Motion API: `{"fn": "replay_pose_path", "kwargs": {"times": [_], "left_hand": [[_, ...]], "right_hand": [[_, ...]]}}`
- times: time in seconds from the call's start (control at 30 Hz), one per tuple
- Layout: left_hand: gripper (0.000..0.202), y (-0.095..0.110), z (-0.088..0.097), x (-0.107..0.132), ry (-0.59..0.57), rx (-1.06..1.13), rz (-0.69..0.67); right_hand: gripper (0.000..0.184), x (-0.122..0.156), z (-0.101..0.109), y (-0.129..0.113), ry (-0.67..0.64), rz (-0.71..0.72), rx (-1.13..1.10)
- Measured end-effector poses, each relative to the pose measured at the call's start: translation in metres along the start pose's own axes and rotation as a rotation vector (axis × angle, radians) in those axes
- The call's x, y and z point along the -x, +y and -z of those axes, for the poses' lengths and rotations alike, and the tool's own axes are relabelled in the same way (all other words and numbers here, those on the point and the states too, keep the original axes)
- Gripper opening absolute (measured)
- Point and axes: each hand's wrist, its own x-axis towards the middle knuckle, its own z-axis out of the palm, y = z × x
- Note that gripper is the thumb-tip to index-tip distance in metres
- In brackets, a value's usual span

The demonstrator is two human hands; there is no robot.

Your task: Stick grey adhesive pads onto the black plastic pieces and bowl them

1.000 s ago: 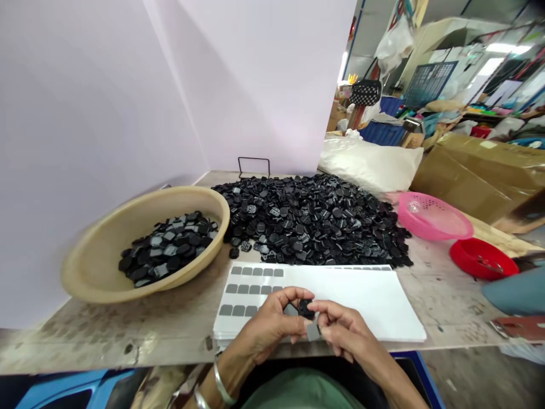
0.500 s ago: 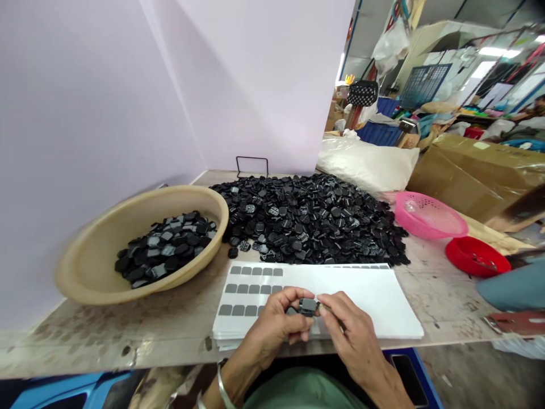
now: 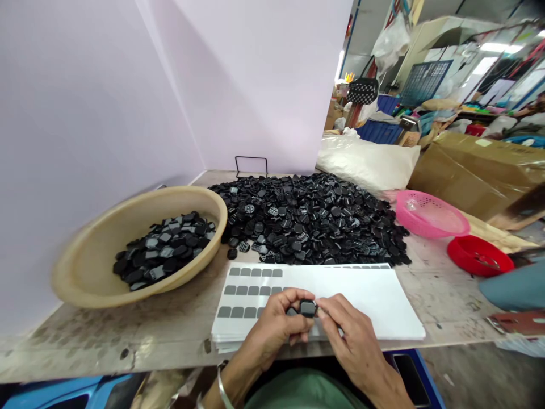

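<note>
Both my hands meet over the near edge of a white sticker sheet (image 3: 361, 292) that carries rows of grey square stickers (image 3: 247, 289). My left hand (image 3: 276, 326) pinches a small black square part (image 3: 307, 308) between thumb and fingers. The fingertips of my right hand (image 3: 351, 335) press against that same part from the right. Behind the sheet lies a large heap of black parts (image 3: 315, 218). A tan bowl (image 3: 85, 267) at the left holds several black parts with grey stickers on them (image 3: 164, 253).
A pink basket (image 3: 430, 213) and a red dish (image 3: 479, 255) stand at the right of the table. Behind them lie a white bag (image 3: 366, 162) and a cardboard box (image 3: 481, 170). A white wall panel (image 3: 106, 102) closes off the left and back.
The grey sticker held below the part a second ago no longer shows; my right fingers have closed in on the black part. The hands stayed in place.
</note>
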Motion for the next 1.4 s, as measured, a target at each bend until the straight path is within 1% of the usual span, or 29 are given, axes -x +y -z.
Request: {"fn": "replay_pose_path", "kwargs": {"times": [0.23, 0.4, 0.47, 0.6, 0.7, 0.97, 1.4], "left_hand": [[0.037, 0.0002, -0.0029, 0.0009, 0.032, 0.01, 0.009], [0.038, 0.0002, -0.0047, 0.0021, 0.027, 0.033, 0.017], [0.039, -0.0003, -0.0051, 0.0026, 0.027, 0.057, 0.023], [0.043, -0.0011, -0.0062, 0.0039, 0.022, 0.151, 0.055], [0.042, -0.0008, -0.0073, 0.0047, 0.023, 0.156, 0.049], [0.042, -0.0013, -0.0074, 0.0026, 0.042, 0.108, 0.046], [0.04, -0.0025, -0.0069, -0.0002, 0.029, 0.068, 0.022]], "right_hand": [[0.025, 0.0, -0.0001, -0.0018, -0.021, -0.042, 0.019], [0.023, 0.0012, -0.0015, -0.0025, -0.012, -0.044, 0.015], [0.023, 0.0019, -0.0027, -0.0024, 0.008, -0.042, -0.007], [0.021, 0.0027, -0.0035, -0.0037, 0.095, -0.057, -0.098], [0.02, 0.0023, -0.0026, -0.005, 0.121, -0.068, -0.123], [0.024, 0.0024, -0.0024, -0.0027, 0.069, -0.038, -0.018], [0.022, 0.003, -0.0033, 0.0009, 0.043, -0.029, 0.034]]}}
